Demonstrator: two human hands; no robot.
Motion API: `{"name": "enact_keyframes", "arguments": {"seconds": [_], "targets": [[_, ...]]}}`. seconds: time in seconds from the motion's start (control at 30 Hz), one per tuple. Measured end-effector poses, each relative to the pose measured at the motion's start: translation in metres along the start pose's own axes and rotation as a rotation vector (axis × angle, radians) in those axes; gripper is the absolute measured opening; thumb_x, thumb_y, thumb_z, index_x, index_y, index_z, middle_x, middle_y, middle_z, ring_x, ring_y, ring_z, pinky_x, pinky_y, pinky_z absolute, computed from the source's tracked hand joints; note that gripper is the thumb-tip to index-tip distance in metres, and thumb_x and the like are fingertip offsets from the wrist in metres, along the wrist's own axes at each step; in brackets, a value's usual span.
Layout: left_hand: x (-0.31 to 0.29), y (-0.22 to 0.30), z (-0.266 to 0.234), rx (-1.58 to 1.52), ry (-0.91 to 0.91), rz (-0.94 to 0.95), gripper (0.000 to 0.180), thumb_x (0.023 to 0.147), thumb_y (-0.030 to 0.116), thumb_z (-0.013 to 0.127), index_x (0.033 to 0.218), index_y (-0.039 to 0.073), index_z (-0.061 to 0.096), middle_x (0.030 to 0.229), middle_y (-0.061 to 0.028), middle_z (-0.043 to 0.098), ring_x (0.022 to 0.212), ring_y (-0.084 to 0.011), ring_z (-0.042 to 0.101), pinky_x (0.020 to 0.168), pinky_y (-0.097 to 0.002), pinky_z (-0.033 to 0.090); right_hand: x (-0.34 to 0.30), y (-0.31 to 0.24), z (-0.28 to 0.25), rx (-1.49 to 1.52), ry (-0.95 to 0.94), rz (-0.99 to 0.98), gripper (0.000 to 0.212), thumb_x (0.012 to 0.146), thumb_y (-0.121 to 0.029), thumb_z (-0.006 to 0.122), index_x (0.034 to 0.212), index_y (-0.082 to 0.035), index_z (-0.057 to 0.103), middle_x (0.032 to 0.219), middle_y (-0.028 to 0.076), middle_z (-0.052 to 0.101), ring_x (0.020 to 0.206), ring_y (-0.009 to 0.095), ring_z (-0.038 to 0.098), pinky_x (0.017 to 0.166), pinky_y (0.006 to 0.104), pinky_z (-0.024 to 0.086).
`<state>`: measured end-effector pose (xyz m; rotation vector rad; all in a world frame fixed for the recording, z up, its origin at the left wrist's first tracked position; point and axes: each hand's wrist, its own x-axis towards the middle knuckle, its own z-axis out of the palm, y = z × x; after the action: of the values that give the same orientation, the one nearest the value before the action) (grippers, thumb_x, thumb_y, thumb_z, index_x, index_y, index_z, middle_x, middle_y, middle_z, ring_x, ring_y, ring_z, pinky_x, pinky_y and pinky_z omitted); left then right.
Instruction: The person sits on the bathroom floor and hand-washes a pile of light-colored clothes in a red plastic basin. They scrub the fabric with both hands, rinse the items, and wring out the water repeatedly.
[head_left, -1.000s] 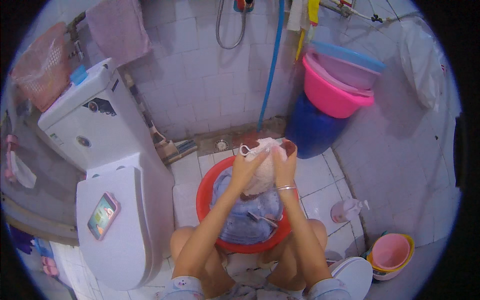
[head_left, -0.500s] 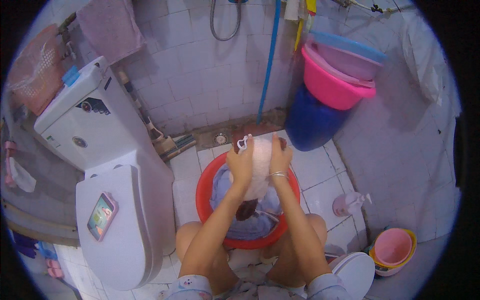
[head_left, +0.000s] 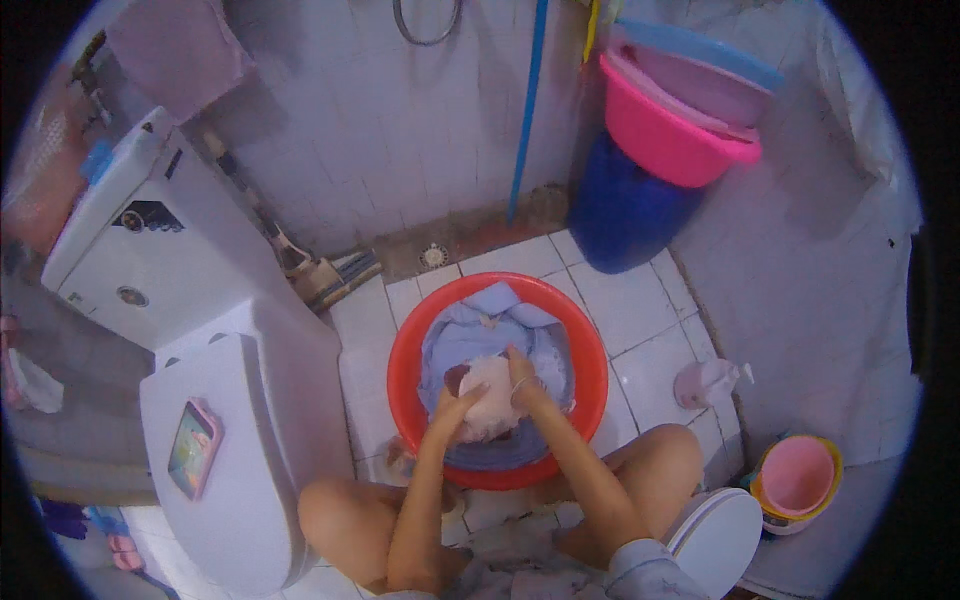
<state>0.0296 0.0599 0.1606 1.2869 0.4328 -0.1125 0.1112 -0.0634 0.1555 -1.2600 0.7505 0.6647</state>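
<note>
A red basin (head_left: 398,375) stands on the floor in front of me, holding light blue cloth (head_left: 480,335). Over the cloth I hold a fluffy off-white plush item (head_left: 490,405) with dark brown parts; its exact kind is unclear. My left hand (head_left: 455,412) grips its left side, thumb across the front. On the other side, my right hand (head_left: 525,383) is closed round its edge, a bracelet at the wrist. The hands hide part of the item, and its underside is out of sight.
On the left is a toilet (head_left: 215,480) with a phone (head_left: 195,448) on its lid. Stacked basins (head_left: 660,135) rest on a blue barrel (head_left: 630,215) at the back right. A pump bottle (head_left: 702,384) and small nested buckets (head_left: 797,475) stand to the right.
Both hands have lowered the plush item from above the basin's far rim to just over the cloth, nearer me. My knees have spread apart, and the view has shifted slightly.
</note>
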Motion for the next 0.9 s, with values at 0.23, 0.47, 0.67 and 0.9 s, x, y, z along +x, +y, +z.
{"name": "enact_keyframes", "arguments": {"seconds": [0.23, 0.47, 0.67, 0.9], "targets": [[0.000, -0.065, -0.045, -0.651, 0.147, -0.163, 0.053, 0.082, 0.029, 0.057, 0.124, 0.001, 0.039, 0.118, -0.0115, 0.050, 0.109, -0.0239, 0.048, 0.090, -0.0355, 0.041, 0.108, 0.127, -0.114, -0.735, 0.225, -0.540, 0.033, 0.080, -0.027, 0.052, 0.103, -0.003, 0.052, 0.083, 0.014, 0.057, 0.077, 0.028, 0.057, 0.067, 0.0380, 0.047], [0.028, -0.090, -0.058, -0.753, 0.163, -0.108, 0.051, 0.085, 0.032, 0.053, 0.126, 0.006, 0.037, 0.122, -0.0106, 0.046, 0.112, -0.0252, 0.046, 0.095, -0.0387, 0.037, 0.103, 0.145, -0.158, -1.693, 0.156, -0.855, 0.032, 0.078, -0.020, 0.052, 0.106, -0.006, 0.050, 0.096, 0.017, 0.054, 0.090, 0.034, 0.054, 0.071, 0.0429, 0.047], [0.035, -0.094, -0.051, -0.697, 0.292, -0.201, 0.050, 0.083, 0.027, 0.056, 0.124, 0.004, 0.039, 0.119, -0.0112, 0.049, 0.110, -0.0247, 0.048, 0.092, -0.0381, 0.040, 0.089, 0.094, -0.146, -1.447, 0.235, -0.460, 0.034, 0.081, -0.017, 0.046, 0.114, -0.006, 0.042, 0.093, 0.022, 0.057, 0.083, 0.038, 0.058, 0.070, 0.0476, 0.046], [0.043, -0.104, -0.033, -0.834, 0.193, -0.271, 0.051, 0.083, 0.029, 0.056, 0.123, 0.003, 0.041, 0.116, -0.0111, 0.051, 0.106, -0.0250, 0.050, 0.088, -0.0402, 0.042, 0.101, 0.087, -0.138, -1.428, 0.454, -0.234, 0.043, 0.086, -0.022, 0.044, 0.125, -0.006, 0.034, 0.092, 0.026, 0.057, 0.087, 0.042, 0.056, 0.076, 0.0469, 0.045]]}}
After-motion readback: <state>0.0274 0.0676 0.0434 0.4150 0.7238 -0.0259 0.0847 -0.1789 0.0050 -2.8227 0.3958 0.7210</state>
